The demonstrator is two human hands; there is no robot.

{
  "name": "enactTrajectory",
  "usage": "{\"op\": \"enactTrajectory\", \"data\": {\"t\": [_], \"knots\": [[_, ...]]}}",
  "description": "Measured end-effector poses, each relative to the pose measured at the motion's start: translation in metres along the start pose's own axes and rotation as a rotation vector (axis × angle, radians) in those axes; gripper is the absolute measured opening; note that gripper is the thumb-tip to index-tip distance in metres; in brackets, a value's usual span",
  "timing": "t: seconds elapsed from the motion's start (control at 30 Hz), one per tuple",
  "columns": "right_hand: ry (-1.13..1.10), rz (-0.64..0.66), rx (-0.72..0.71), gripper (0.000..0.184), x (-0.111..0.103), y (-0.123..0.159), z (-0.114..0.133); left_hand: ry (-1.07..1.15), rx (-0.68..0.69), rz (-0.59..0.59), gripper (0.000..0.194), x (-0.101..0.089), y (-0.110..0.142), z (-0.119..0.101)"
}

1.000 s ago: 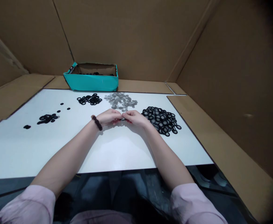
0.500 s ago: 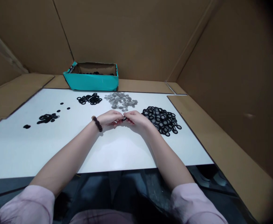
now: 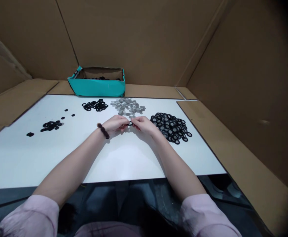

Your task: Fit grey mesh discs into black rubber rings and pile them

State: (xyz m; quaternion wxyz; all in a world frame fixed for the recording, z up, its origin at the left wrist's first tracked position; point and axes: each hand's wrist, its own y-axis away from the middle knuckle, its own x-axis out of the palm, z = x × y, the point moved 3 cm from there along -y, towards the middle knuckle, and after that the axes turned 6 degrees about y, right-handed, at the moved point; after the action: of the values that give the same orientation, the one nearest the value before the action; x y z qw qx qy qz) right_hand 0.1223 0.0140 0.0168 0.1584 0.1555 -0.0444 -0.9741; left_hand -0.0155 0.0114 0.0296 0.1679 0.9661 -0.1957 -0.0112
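My left hand [image 3: 116, 123] and my right hand [image 3: 142, 125] meet over the white table [image 3: 124, 161], thumbs and fingers pinching one small black ring [image 3: 130, 123] between them. The ring's middle looks pale; whether a grey disc sits in it I cannot tell. Just beyond my hands lies a spread of grey discs [image 3: 127, 106]. Beside my right hand is a large heap of black rings with grey centres [image 3: 171, 126]. Farther back on the left is a small pile of open black rings [image 3: 95, 105].
A turquoise box [image 3: 97, 87] with dark pieces inside stands at the table's back edge. On the left lie a cluster of black pieces [image 3: 50, 125] and several stray black discs [image 3: 30, 134]. Cardboard walls [image 3: 144, 42] rise behind and on both sides.
Both hands stay at the same spot, with small finger movements. The ring between them has turned, so its black rim and pale middle show more plainly now.
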Motion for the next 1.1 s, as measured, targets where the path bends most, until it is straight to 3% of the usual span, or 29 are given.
{"op": "enactTrajectory", "data": {"t": [0.13, 0.3, 0.5, 0.73, 1.0, 1.1], "knots": [[-0.088, 0.019, 0.000, 0.032, 0.001, 0.001, 0.005, 0.021, 0.028, -0.073, 0.022, 0.006, 0.004, -0.004], [-0.072, -0.052, 0.091, 0.022, 0.001, 0.007, 0.008, -0.100, 0.038, -0.028, 0.019, 0.008, 0.005, -0.003], [-0.055, -0.180, -0.027, 0.010, -0.001, 0.007, 0.009, -0.313, 0.096, -0.081, 0.019, -0.002, 0.000, 0.000], [-0.155, -0.178, 0.036, 0.009, -0.005, 0.004, 0.010, -0.232, 0.135, -0.136, 0.017, -0.001, 0.000, -0.005], [-0.149, -0.257, -0.065, 0.015, -0.002, 0.005, 0.013, -0.076, 0.168, -0.224, 0.019, 0.005, 0.003, -0.005], [-0.180, -0.197, -0.083, 0.018, 0.002, 0.006, 0.014, -0.089, 0.183, -0.252, 0.015, 0.003, 0.002, -0.005]]}}
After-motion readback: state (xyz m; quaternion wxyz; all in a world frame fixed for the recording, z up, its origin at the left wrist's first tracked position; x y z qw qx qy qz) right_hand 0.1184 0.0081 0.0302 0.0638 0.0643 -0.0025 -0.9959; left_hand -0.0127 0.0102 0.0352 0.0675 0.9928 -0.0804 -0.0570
